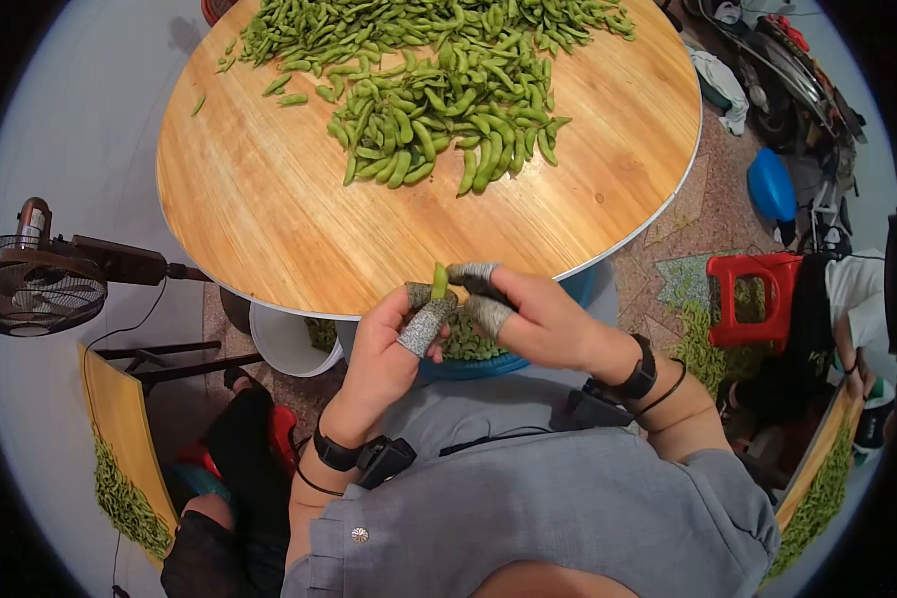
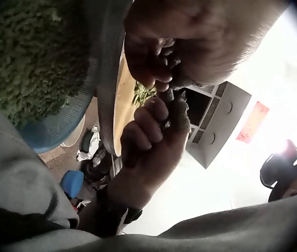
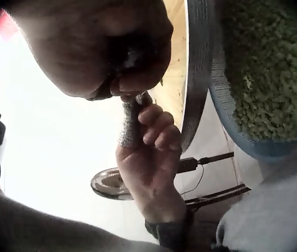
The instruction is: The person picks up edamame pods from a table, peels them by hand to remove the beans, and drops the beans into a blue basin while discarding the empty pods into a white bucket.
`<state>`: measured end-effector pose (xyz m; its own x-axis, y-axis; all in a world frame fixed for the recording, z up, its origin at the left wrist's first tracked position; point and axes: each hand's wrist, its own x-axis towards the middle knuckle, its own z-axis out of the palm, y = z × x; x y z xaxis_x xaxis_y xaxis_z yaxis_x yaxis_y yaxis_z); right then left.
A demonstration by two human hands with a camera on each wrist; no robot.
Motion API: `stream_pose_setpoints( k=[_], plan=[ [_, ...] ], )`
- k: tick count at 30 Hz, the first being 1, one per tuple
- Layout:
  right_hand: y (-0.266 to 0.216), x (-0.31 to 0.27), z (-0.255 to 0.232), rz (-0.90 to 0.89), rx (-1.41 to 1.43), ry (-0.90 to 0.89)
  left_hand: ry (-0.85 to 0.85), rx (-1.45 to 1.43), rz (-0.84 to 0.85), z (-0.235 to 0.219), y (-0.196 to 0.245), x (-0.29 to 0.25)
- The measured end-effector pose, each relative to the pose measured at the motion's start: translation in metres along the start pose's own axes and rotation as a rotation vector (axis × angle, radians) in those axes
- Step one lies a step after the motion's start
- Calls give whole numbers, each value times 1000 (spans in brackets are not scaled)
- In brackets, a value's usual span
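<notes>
My left hand (image 1: 384, 344) pinches a green edamame pod (image 1: 440, 278) between thumb and finger, and one end of the pod sticks up. My right hand (image 1: 543, 321) meets it from the other side, thumb and forefinger right at the pod. Grey knit sleeves cover thumb and forefinger on both hands. Whether the right fingertips grip the pod I cannot tell. Below the hands, in my lap, a blue basin (image 1: 473, 369) holds shelled green beans (image 3: 274, 79). In the left wrist view the right hand's (image 2: 151, 142) other fingers are curled.
A round wooden table (image 1: 269, 199) in front bears a large heap of pods (image 1: 439, 110). A white bucket (image 1: 289, 344) stands under its left edge, near a fan (image 1: 40, 279). At right are a red stool (image 1: 752, 299) and pods on the floor (image 1: 703, 344). People sit on both sides.
</notes>
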<state>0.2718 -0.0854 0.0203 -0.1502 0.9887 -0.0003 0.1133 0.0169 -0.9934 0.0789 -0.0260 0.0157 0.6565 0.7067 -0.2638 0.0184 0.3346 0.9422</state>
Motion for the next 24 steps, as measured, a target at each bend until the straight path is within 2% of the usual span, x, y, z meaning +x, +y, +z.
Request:
stream_pose_setpoints(
  k=[3,8,10,11,13,14,16,17,19,20,22,24],
  plan=[
    [-1,-4,1,-29,-83,-30,-4,-32,9,2,-4,1],
    [5,-7,3,41,-47,-38,-15,18,11,8,-2,2],
    [3,-7,4,36,-57,-24,78,303,141,12,-1,0],
    [3,-7,3,37,-57,-24,77,303,141,13,-2,1],
    [2,-7,2,72,-77,-76,224,1017,638,13,-5,1],
    [2,-5,4,74,-76,-77,224,1017,636,13,-8,1],
    [2,-2,7,172,161,-84,250,1090,651,13,-14,0],
    [0,-2,6,171,159,-84,250,1089,653,12,-14,0],
    [-8,-5,3,446,632,-192,110,809,526,3,-13,-2],
    [-12,-7,-1,449,632,-193,111,808,524,-2,-11,-5],
    [-17,-12,-8,565,987,-409,-193,-219,-130,-10,-4,-13],
    [-10,-11,-7,579,1028,-430,-142,-151,-105,-7,-5,-13]
  ],
)
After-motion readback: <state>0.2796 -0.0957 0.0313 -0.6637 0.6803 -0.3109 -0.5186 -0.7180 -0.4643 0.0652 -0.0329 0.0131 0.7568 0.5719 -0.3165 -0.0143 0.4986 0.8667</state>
